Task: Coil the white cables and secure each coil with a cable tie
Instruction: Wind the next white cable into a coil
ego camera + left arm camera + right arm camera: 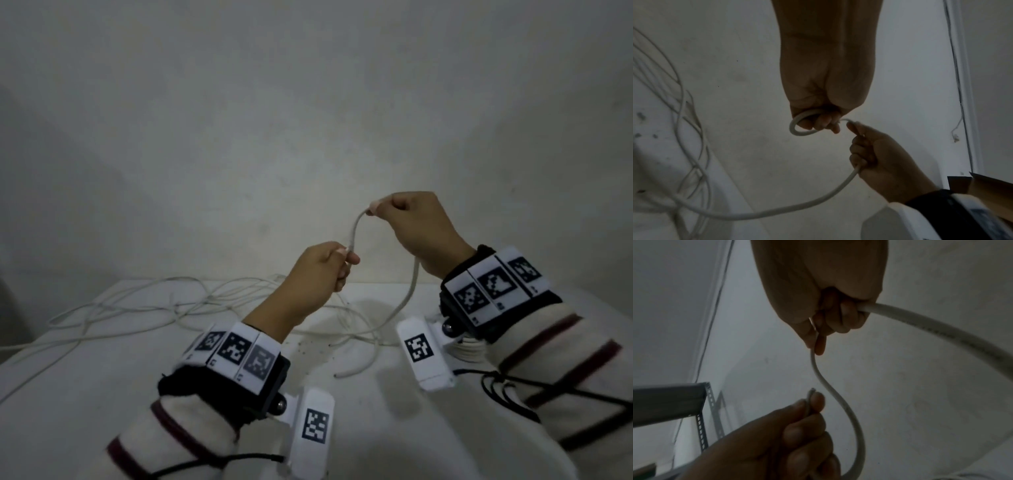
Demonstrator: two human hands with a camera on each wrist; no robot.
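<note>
Above the white table (85,404) both hands hold one white cable (355,229). My left hand (346,262) grips it near its end, with a small loop (795,128) curling round the fingers. My right hand (373,209), higher and to the right, pinches the cable between thumb and forefinger, its other fingers curled round it. A short arc of cable spans the two hands. From under the right hand the cable (920,318) hangs down to the table, and a cut end (337,375) lies there. I see no cable tie.
A loose tangle of white cables (154,301) sprawls over the back left of the table, against the wall. Something like a white coil (469,353) lies under my right wrist. A metal shelf frame (674,402) and a cardboard box (992,186) stand nearby.
</note>
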